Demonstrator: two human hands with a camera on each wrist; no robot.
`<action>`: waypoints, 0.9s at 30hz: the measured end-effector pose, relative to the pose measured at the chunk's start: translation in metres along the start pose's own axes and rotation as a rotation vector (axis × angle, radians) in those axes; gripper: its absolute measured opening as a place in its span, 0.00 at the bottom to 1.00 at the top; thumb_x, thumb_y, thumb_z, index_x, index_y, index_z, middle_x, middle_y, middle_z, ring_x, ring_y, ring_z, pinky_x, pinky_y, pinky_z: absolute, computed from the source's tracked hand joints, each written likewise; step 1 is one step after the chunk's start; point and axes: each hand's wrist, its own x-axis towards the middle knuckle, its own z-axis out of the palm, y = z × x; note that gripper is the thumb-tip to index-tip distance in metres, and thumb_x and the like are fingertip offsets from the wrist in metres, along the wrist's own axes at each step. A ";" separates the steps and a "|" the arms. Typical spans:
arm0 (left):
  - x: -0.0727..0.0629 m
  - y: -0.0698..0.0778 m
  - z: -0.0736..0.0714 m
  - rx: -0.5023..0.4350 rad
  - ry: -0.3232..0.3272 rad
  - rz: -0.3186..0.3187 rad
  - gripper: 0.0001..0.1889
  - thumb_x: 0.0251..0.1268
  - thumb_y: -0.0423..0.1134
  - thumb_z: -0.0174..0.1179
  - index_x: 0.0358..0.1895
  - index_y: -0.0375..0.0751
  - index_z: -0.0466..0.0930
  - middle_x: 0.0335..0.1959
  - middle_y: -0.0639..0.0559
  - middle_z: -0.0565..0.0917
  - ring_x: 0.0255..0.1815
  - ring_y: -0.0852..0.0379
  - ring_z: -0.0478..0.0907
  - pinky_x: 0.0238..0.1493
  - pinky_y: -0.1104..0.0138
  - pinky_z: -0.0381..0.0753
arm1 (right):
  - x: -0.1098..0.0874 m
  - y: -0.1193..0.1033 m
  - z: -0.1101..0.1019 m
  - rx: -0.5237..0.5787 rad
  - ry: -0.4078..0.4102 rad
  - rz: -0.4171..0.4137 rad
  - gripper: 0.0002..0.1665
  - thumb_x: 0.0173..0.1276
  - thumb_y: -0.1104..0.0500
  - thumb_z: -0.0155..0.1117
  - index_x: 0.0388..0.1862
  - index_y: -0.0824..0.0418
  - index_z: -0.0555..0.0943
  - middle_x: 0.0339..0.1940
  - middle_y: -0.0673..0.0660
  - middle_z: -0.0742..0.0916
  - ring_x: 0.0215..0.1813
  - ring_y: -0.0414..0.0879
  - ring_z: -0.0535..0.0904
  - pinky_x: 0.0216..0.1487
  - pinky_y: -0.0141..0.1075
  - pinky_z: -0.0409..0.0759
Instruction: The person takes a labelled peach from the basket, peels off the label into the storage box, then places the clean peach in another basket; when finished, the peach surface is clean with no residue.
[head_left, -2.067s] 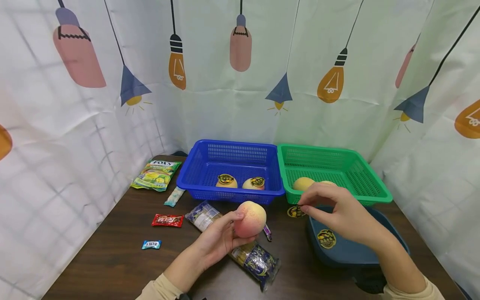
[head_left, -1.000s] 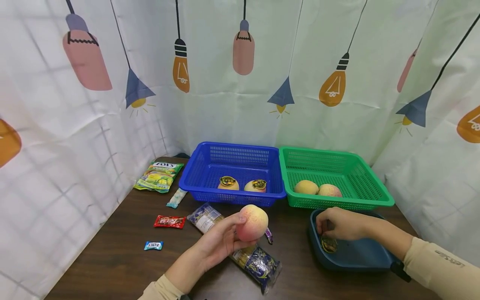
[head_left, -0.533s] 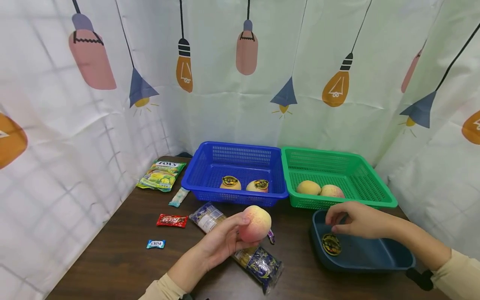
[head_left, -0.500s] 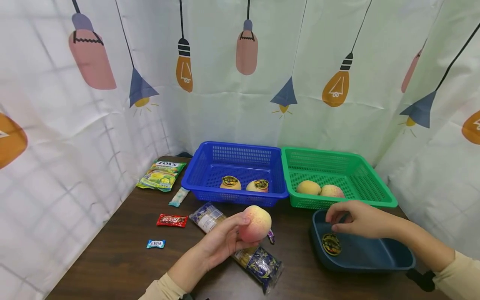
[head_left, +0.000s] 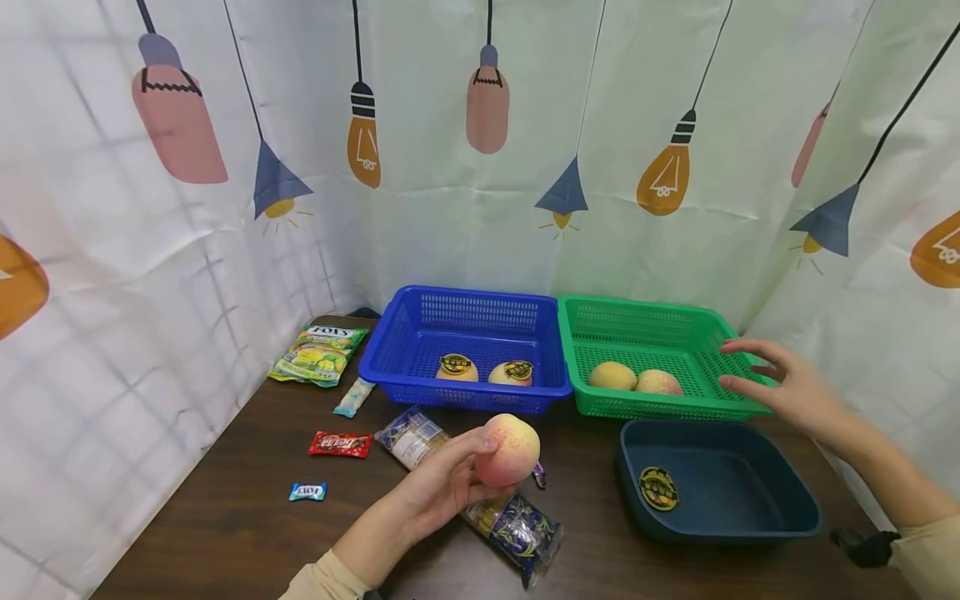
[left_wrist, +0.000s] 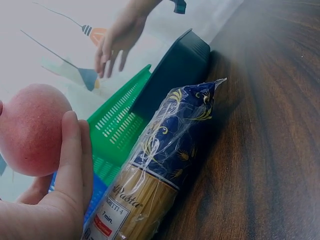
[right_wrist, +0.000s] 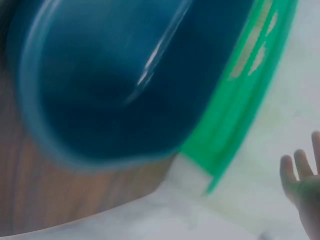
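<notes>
In my left hand (head_left: 444, 483) I grip a pink and yellow peach (head_left: 508, 451), held above a bag of spaghetti (head_left: 513, 529). No sticker shows on the peach's visible side. My right hand (head_left: 795, 390) is in the air near the right end of the green basket (head_left: 720, 358), its fingers spread and holding nothing. A round black and gold sticker (head_left: 658, 488) lies inside the dark blue tub (head_left: 720, 533), at its left side. Two peaches (head_left: 613, 376) without visible stickers sit in the green basket. Two more peaches (head_left: 511, 373) with black and gold stickers sit in the blue basket (head_left: 465, 392).
On the left of the table (head_left: 225, 533) lie a green candy bag (head_left: 318, 355), a pale wrapped bar (head_left: 353, 397), a red wrapped candy (head_left: 340, 444) and a small blue candy (head_left: 307, 492). A purple wrapper (head_left: 539, 475) shows partly behind the held peach. A printed curtain hangs behind.
My right hand brought the sticker into the dark blue tub, let go of it, then rose and moved right with its fingers opening. My left hand keeps holding the peach in about the same place.
</notes>
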 end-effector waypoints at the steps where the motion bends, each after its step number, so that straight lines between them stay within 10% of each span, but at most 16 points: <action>1: 0.001 0.000 0.000 0.002 0.001 -0.001 0.37 0.77 0.44 0.61 0.84 0.35 0.64 0.70 0.39 0.80 0.65 0.48 0.86 0.69 0.56 0.88 | 0.001 0.009 -0.005 0.017 -0.006 0.048 0.31 0.83 0.52 0.69 0.81 0.45 0.74 0.85 0.55 0.72 0.81 0.31 0.68 0.64 0.25 0.76; 7: 0.003 -0.002 0.000 0.027 0.010 0.003 0.37 0.77 0.44 0.61 0.84 0.35 0.64 0.70 0.39 0.80 0.66 0.48 0.85 0.69 0.55 0.87 | 0.004 0.056 -0.023 0.142 -0.169 0.254 0.50 0.87 0.45 0.63 0.95 0.46 0.49 0.94 0.72 0.44 0.89 0.81 0.45 0.71 0.82 0.63; 27: 0.003 0.002 0.013 0.122 -0.003 -0.005 0.35 0.76 0.46 0.62 0.82 0.38 0.68 0.65 0.44 0.85 0.62 0.52 0.87 0.65 0.58 0.89 | 0.014 0.103 -0.015 0.395 -0.350 0.370 0.64 0.83 0.52 0.67 0.95 0.47 0.29 0.90 0.74 0.26 0.87 0.88 0.31 0.74 0.89 0.46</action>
